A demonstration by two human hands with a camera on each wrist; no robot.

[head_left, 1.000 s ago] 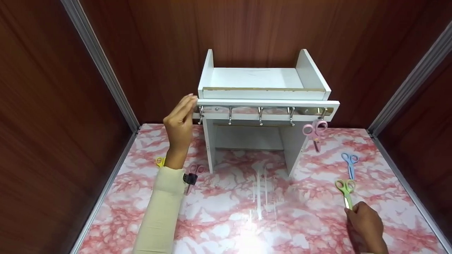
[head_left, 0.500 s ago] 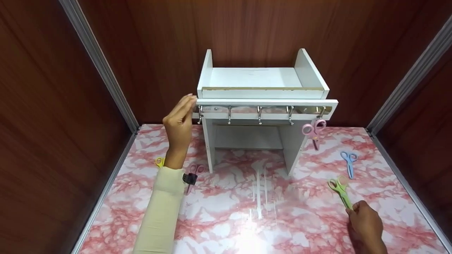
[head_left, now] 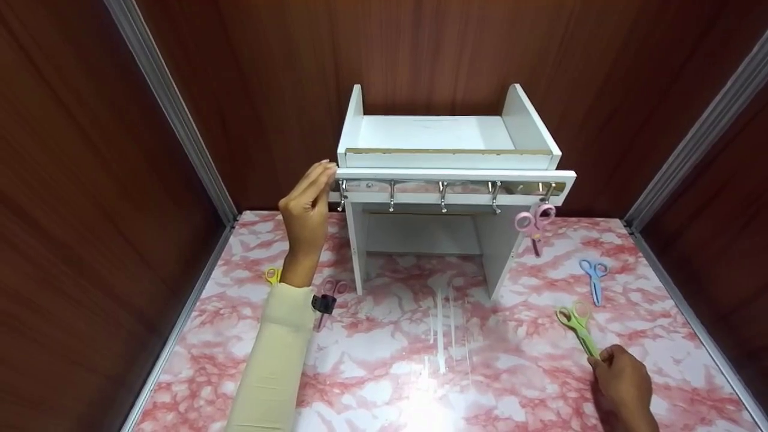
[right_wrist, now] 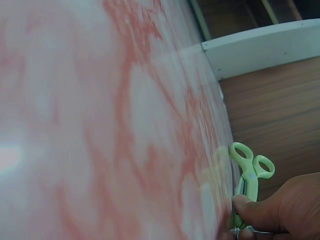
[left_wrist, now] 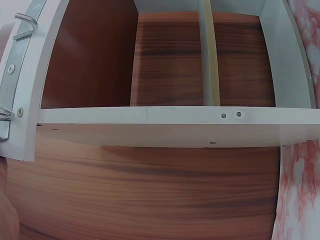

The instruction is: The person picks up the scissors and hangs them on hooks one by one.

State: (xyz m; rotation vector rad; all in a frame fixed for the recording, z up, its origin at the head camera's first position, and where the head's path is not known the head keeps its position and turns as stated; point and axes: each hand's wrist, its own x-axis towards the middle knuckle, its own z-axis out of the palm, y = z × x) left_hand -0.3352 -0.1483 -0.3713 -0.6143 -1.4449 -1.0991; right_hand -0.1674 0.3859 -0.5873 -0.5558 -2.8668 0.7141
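Observation:
My right hand [head_left: 623,384] pinches green scissors [head_left: 578,327] by their blade end, handle loops pointing away. In the right wrist view, the thumb lies along the scissors [right_wrist: 249,175] low over the marbled surface. My left hand [head_left: 307,210] touches the left end of the white hook rail [head_left: 456,175] with fairly straight fingers; its thumb is hidden. Pink scissors [head_left: 534,222] hang from the rail's rightmost hook. Blue scissors [head_left: 594,279] lie on the table beyond the green pair. Near the left forearm lie dusky pink scissors [head_left: 335,288] and yellow scissors [head_left: 273,275], both partly covered.
The rail fronts a white shelf unit [head_left: 429,159] standing on the red-and-white marbled table [head_left: 384,360]. Its other metal hooks [head_left: 444,197] carry nothing. Dark wooden panels [head_left: 432,54] close the sides and back.
The green scissors have turned in my right hand, their loops swinging slightly left. The left hand stays at the rail's end.

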